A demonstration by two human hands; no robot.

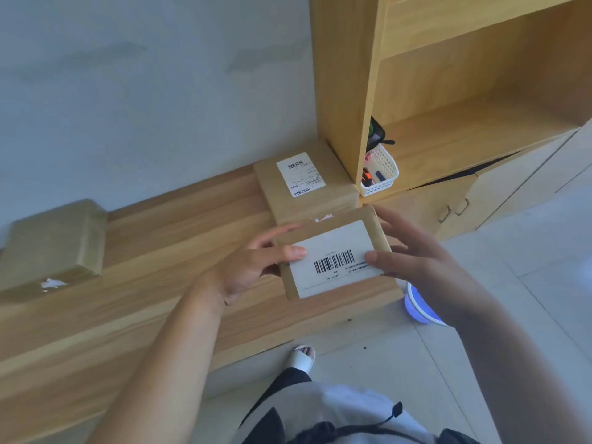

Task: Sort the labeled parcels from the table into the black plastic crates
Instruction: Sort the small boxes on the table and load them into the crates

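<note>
Parcel [333, 256] is held above the surface's [160, 251] right end, pinched between left hand [253, 264] and right hand [416, 254]; label's best kept face-up and read before any crate gets picked.

A pale grey-blue wall [144, 84] runs behind a long wood-grain desk [134, 302]. At the desk's right end stands a light wooden shelving unit [448, 91], open above, with cabinet doors [448, 206] below, one slightly ajar. A white plastic basket [382, 174] sits at the left edge of its lower shelf. The floor [528, 267] is pale tile. Soft, even light fills the room.
</note>
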